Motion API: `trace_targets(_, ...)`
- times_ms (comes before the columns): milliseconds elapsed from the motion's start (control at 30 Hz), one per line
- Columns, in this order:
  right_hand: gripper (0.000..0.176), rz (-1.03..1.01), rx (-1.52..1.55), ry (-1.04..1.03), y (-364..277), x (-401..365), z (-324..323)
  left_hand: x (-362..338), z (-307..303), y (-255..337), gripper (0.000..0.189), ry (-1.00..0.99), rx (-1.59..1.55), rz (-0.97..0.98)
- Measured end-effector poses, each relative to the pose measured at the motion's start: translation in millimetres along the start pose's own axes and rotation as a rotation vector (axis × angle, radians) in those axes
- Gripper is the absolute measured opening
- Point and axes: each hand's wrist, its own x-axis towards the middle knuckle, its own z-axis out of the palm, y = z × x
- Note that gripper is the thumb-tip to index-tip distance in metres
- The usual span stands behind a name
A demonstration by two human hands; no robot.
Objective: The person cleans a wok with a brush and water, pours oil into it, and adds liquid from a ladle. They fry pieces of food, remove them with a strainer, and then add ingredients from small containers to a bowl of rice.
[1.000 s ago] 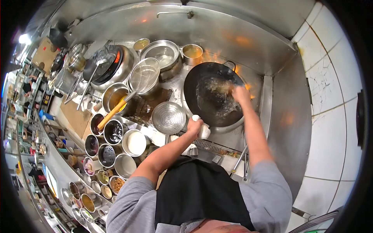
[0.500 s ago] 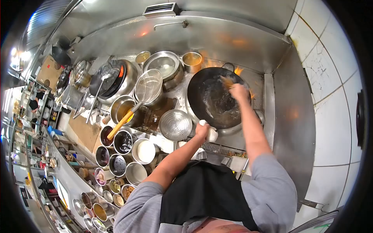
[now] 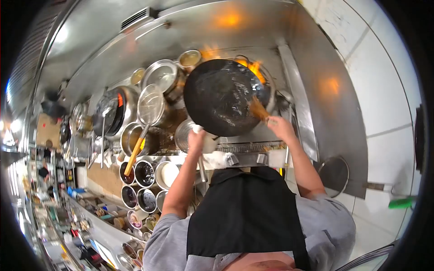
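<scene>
A large black wok (image 3: 212, 97), wet and shiny inside, is tilted over the burner. My left hand (image 3: 196, 139) is closed at its near-left edge, gripping it through a folded white cloth (image 3: 209, 145); the exact grip is hidden by the cloth. In my right hand (image 3: 281, 129) is a straw-coloured bamboo wok brush (image 3: 258, 109), its bristles against the right inner side of the wok. Beside my left hand lies a perforated ladle (image 3: 181, 134), partly covered by the hand and cloth.
Flames (image 3: 255, 70) rise behind the wok. To the left stand a wire strainer (image 3: 151, 105) with a wooden handle (image 3: 135, 156), a steel pot (image 3: 159, 74) and several sauce containers (image 3: 144, 173). A steel wall (image 3: 199, 31) runs along the back.
The wok has tilted up, its far side raised off the burner, and more flame shows behind it. My right hand and the brush have moved down toward the near-right rim. The camera view has turned.
</scene>
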Motion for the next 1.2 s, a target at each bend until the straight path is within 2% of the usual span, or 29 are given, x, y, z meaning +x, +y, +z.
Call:
trace_targets(33,0.037,0.036,0.006,0.105,-2,-5,-9,1,-2,10,0.036,-0.018,-0.011,0.071)
trace_targets(67,0.037,0.063,0.004,0.119,4,-15,-10,0,-6,22,0.035,-0.031,-0.022,0.14)
trace_targets(167,0.039,0.031,0.126,0.373,34,-30,1,23,-16,28,0.035,-0.017,0.134,0.191)
trace_targets(267,0.04,0.018,0.071,0.393,73,-71,20,12,-20,44,0.038,0.022,0.185,0.165)
trace_targets(333,0.044,0.106,0.048,0.128,98,-103,25,12,-23,36,0.038,0.025,0.216,0.2)
trace_targets(400,0.046,0.109,0.0,0.056,135,-119,29,9,-21,38,0.039,0.035,0.244,0.231)
trace_targets(467,0.047,0.113,-0.048,-0.019,128,-121,17,-4,-13,59,0.039,0.075,0.321,0.275)
trace_targets(533,0.043,0.511,0.346,-0.035,68,-105,-32,-14,-3,80,0.04,0.1,0.367,0.309)
trace_targets(600,0.041,0.4,0.725,0.071,90,-75,-28,-19,7,103,0.04,0.125,0.413,0.346)
trace_targets(667,0.042,0.425,0.831,0.166,75,-40,-38,-25,17,125,0.041,0.164,0.598,0.48)
trace_targets(733,0.041,0.409,0.866,0.267,71,1,-36,-44,29,146,0.045,0.19,0.627,0.573)
trace_targets(867,0.039,0.413,0.91,0.266,40,47,-31,-73,36,159,0.051,0.099,0.708,0.752)
trace_targets(933,0.038,0.468,0.683,0.259,22,53,-31,-80,35,149,0.051,0.097,0.766,0.896)
trace_targets(967,0.036,0.414,0.709,0.269,30,53,-27,-81,34,146,0.051,0.094,0.769,0.892)
trace_targets(1033,0.038,0.416,0.699,0.253,31,52,-32,-79,30,142,0.054,0.029,0.679,0.744)
trace_targets(1067,0.041,0.413,0.687,0.236,32,51,-36,-73,28,137,0.054,0.02,0.644,0.603)
trace_targets(1133,0.043,0.372,0.682,0.213,32,56,-47,-48,23,112,0.054,0.052,0.523,0.567)
trace_targets(1167,0.046,0.323,0.68,0.191,30,61,-54,-36,21,92,0.047,0.097,0.56,0.484)
trace_targets(1200,0.046,0.322,0.685,0.192,25,67,-62,-32,23,81,0.047,0.098,0.563,0.487)
